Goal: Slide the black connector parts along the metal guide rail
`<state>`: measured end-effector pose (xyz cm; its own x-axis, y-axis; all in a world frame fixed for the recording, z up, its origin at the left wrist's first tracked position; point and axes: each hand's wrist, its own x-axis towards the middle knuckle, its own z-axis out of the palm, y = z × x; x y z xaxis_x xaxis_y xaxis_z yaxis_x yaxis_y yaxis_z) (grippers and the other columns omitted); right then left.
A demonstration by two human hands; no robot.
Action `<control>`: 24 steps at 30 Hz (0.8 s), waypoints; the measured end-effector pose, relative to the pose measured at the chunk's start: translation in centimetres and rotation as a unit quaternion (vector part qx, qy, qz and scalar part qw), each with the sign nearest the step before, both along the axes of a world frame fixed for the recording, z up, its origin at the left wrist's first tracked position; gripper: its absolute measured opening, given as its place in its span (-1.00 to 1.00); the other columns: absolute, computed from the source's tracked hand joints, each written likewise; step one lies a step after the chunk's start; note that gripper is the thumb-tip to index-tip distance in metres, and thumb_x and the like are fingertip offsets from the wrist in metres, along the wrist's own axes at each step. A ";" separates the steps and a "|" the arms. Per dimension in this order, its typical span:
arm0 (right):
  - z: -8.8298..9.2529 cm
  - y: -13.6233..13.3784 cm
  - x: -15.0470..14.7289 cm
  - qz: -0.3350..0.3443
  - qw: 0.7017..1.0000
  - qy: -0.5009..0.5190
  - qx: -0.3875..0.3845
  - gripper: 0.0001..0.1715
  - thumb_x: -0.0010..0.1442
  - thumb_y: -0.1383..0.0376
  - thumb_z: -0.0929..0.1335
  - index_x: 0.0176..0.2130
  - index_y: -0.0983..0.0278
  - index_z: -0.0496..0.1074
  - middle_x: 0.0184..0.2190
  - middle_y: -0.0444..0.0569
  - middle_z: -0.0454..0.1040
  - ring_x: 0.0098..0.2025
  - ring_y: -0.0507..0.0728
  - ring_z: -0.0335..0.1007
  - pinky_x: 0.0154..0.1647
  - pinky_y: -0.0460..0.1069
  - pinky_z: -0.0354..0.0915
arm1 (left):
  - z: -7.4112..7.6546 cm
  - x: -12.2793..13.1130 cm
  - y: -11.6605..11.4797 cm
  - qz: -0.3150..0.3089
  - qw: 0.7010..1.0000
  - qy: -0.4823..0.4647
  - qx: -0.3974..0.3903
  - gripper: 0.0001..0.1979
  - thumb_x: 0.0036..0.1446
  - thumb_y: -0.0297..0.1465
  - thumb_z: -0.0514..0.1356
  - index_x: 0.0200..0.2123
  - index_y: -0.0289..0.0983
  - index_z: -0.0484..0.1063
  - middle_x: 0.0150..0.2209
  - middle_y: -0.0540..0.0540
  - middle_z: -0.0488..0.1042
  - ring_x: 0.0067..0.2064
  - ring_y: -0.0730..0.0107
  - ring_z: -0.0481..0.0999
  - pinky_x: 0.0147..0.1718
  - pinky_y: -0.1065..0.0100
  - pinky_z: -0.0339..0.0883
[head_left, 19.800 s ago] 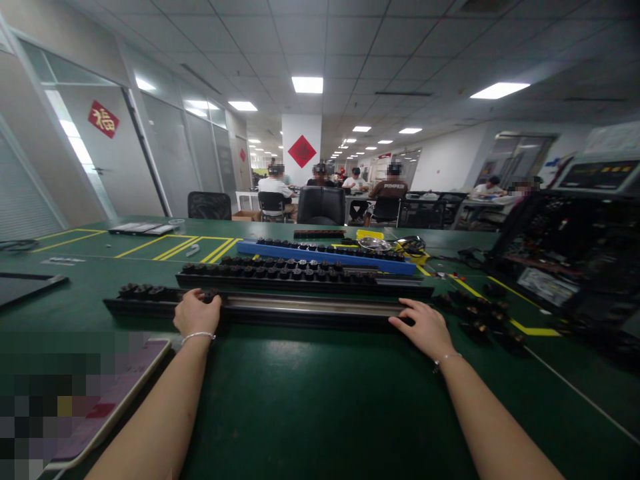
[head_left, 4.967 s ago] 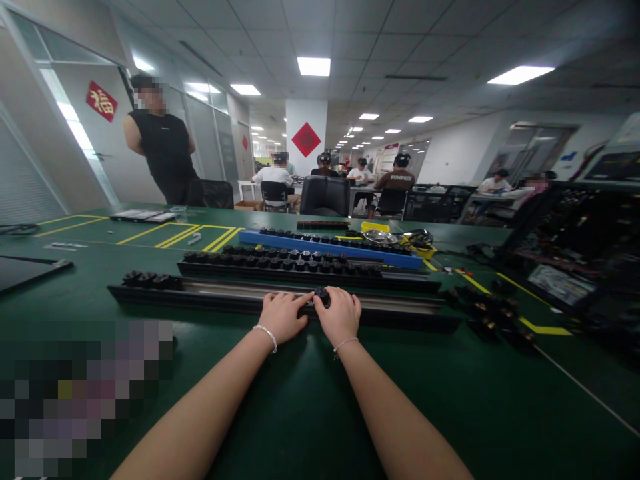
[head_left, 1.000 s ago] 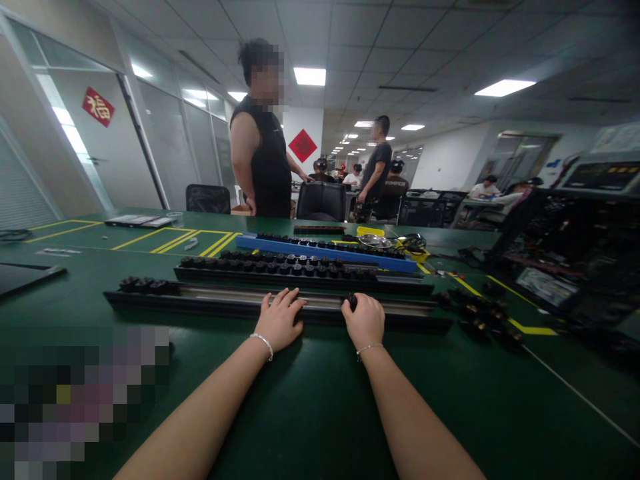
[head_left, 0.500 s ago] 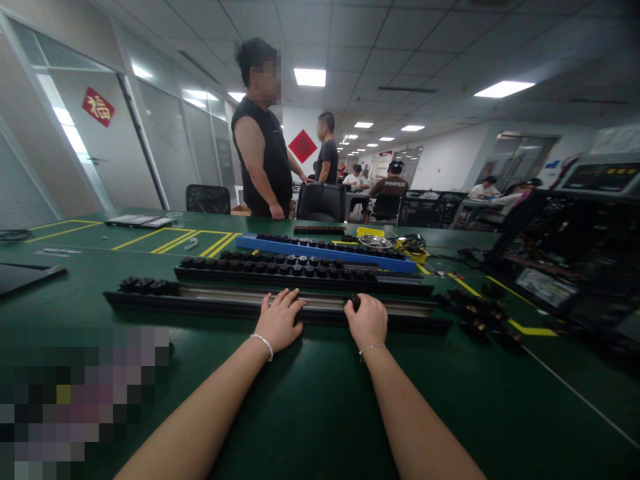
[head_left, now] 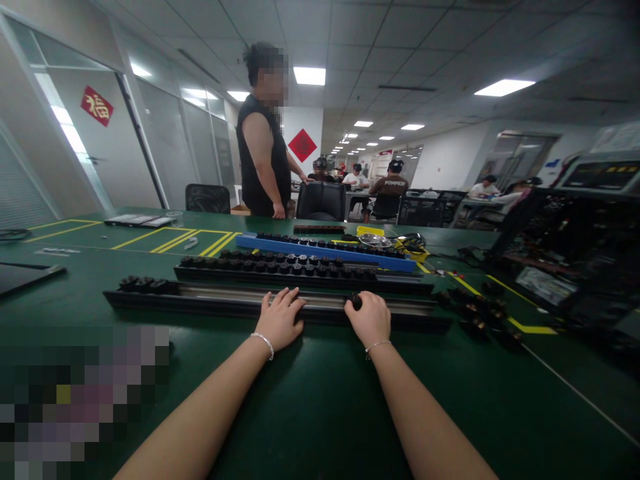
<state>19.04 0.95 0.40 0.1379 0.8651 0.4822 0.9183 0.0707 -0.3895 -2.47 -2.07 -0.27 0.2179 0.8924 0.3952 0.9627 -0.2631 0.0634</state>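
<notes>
A long black rail [head_left: 225,308] with a pale inner channel lies across the green table in front of me. Several round black pieces [head_left: 145,285] sit in its left end. With fingers spread, my left hand [head_left: 280,320] rests on the rail near its middle. My right hand [head_left: 370,317], fingers closed, grips a small round black piece [head_left: 355,302] at the channel, right of the middle. Whether that piece touches the channel is hidden by the fingers. Loose black parts [head_left: 483,313] lie in a heap beyond the rail's right end.
Behind the rail stand a second black rail [head_left: 300,270] full of round pieces and a blue rail [head_left: 325,252]. A metal dish [head_left: 376,241] and cables are farther back. Open electronic equipment [head_left: 550,253] stands at right. A person [head_left: 265,153] stands across the table.
My right wrist has shifted slightly to the right, with the black piece still in the fingers. My left hand stays put. A person in the background has gone out of sight.
</notes>
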 end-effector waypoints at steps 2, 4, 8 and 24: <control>-0.2 0.0 0.0 -0.001 1.000 0.001 0.004 -0.60 0.08 0.13 0.23 -0.19 0.30 0.43 -0.10 0.06 0.43 -0.01 0.18 0.22 -0.03 0.04 0.09 | 0.1 0.0 0.0 0.001 1.000 0.001 -0.003 -0.59 -0.01 -0.28 0.11 -0.02 -0.03 0.32 0.22 -0.02 0.17 0.23 0.13 0.07 0.15 -0.10 -0.19; -0.3 0.1 0.0 -0.001 1.000 0.003 0.006 -0.60 0.08 0.14 0.23 -0.18 0.31 0.43 -0.11 0.06 0.43 -0.02 0.18 0.22 -0.02 0.04 0.08 | 0.1 0.0 -0.1 0.002 1.000 0.001 -0.003 -0.58 -0.01 -0.29 0.11 -0.01 -0.03 0.32 0.22 -0.02 0.17 0.23 0.13 0.07 0.15 -0.10 -0.19; -0.4 0.2 0.2 0.002 1.000 0.004 0.007 -0.58 0.09 0.16 0.22 -0.15 0.33 0.42 -0.13 0.08 0.45 -0.04 0.18 0.24 0.00 0.04 0.05 | 0.2 0.1 -0.2 0.002 1.000 0.000 -0.004 -0.59 0.00 -0.29 0.11 -0.02 -0.03 0.33 0.21 -0.02 0.18 0.23 0.12 0.08 0.15 -0.10 -0.19; -0.6 0.1 0.7 -0.006 0.999 -0.009 0.032 -0.60 0.11 0.16 0.21 -0.18 0.36 0.41 -0.17 0.10 0.46 -0.07 0.18 0.26 0.06 0.07 -0.03 | 0.2 0.0 -0.2 0.001 1.000 0.003 -0.005 -0.58 0.00 -0.29 0.11 -0.01 -0.03 0.30 0.22 -0.02 0.16 0.24 0.14 0.07 0.16 -0.09 -0.20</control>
